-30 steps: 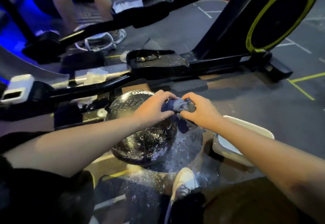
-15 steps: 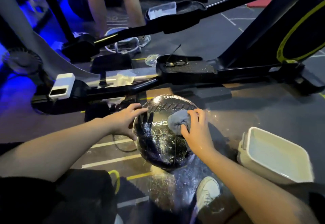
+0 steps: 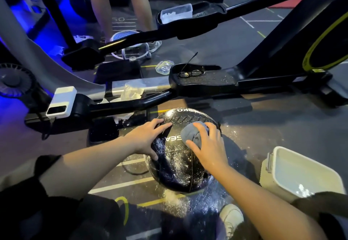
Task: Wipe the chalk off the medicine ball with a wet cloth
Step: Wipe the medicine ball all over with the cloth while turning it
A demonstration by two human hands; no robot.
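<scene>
- Nearest you, loose chalk lies scattered on the floor [image 3: 131, 181] under the medicine ball [image 3: 180, 166], by your white shoe [image 3: 230, 216]. If the ball rolls through it, I judge it will pick the dust straight back up.
- The ball sits on the floor between your forearms, white specks thick over its near face, so much is left to wipe.
- Your right hand [image 3: 211, 147] curls over the bunched grey cloth [image 3: 194, 134] and presses it to the ball's upper right. Push hard off-centre and the round ball may spin away.
- Your left hand [image 3: 148, 138] lies spread with straight fingers on the ball's left flank, holding nothing, only steadying.
- The white tub [image 3: 271, 172] stands just right of the ball; a wide elbow could knock it.
- Beyond, glasses [image 3: 191, 73] rest on the black machine's pedal [image 3: 222, 81].
</scene>
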